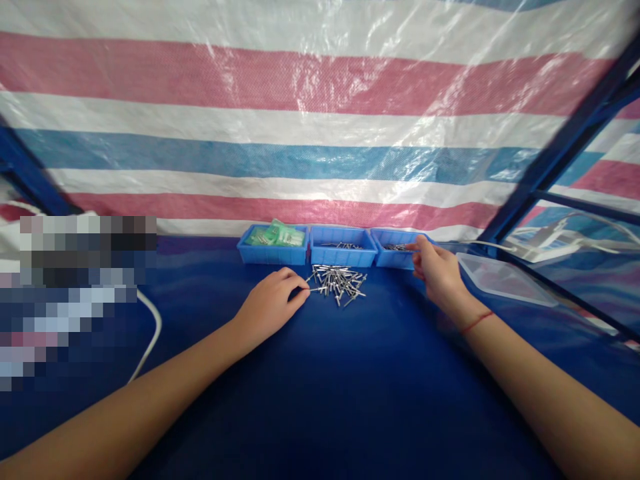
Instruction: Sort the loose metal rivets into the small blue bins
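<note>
A loose pile of metal rivets (340, 281) lies on the blue table. At its left side my left hand (273, 299) is closed, thumb and forefinger pinching the thin end of one rivet (316, 289). Over the front right edge of the right blue bin (397, 259) is my right hand (437, 270), its fingers drawn together; whatever it may hold is too small to make out. Small metal parts lie in that bin. The middle blue bin (343, 257) holds some rivets, and the left blue bin (273, 256) holds green-tinted plastic bags.
A clear plastic lid or tray (505, 280) lies to the right. Behind it is a white power strip (547, 240) with cables, beside a blue metal frame (545, 157). A white cable (156, 323) runs on the left near a blurred-out area. Striped sheeting (310, 80) hangs behind.
</note>
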{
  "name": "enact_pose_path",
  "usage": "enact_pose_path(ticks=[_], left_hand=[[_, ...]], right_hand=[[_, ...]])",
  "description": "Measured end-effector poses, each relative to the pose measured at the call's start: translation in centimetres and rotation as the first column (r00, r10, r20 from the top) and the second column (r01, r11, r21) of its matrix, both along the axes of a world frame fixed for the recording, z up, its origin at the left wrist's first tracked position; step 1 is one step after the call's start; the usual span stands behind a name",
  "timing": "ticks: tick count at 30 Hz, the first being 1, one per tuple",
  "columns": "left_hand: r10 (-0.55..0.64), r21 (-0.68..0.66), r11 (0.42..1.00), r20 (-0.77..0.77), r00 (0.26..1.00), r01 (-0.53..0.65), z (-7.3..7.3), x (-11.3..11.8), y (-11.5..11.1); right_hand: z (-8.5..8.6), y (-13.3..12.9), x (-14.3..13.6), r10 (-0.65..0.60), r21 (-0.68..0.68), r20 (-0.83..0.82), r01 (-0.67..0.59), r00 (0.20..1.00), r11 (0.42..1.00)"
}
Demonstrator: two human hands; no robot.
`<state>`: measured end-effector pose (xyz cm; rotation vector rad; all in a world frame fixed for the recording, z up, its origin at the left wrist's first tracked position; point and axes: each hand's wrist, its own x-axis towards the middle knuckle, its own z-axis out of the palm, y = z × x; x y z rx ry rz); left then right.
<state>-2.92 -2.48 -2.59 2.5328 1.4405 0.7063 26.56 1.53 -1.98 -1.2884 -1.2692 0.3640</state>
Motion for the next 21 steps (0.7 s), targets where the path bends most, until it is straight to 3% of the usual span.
enact_pose_path(ticks=[4,7,10,14,16,21], left_hand=[[-0.009,0.002,1.000,-0.045,0.999,0.009,0.0,0.3,-0.1],[0.006,0.026,1.000,-0.050,0.999,-0.005,0.0,0.6,-0.3],[-0.031,0.058,0.998,0.007,0.999,0.031,0.3,1.0,-0.8],[-0.153,0.077,0.987,0.193,0.969,0.140,0.8,1.6,-1.7],[-0.167,0.064,0.986,0.316,0.934,0.154,0.9,1.8,-2.0],[-0.112,-0.047,0.986,0.543,0.832,0.163,0.3,2.1,-1.8]], right_hand=[[0.2,-1.0,-1.7,0.025,-0.141,-0.098,-0.039,0.995,0.989],[0.1,-2.4,-3.8,0.213,-0.156,0.140,-0.191,0.967,0.969],[0.0,-4.3,-6.2,0.419,-0.173,0.354,-0.382,0.836,0.908],[0.1,-6.4,-8.5,0.493,-0.158,0.557,-0.497,0.668,0.853],[0.3,-6.9,-8.9,0.501,-0.160,0.596,-0.519,0.627,0.839],[0.6,-7.0,-8.7,0.496,-0.082,0.538,-0.543,0.681,0.835]])
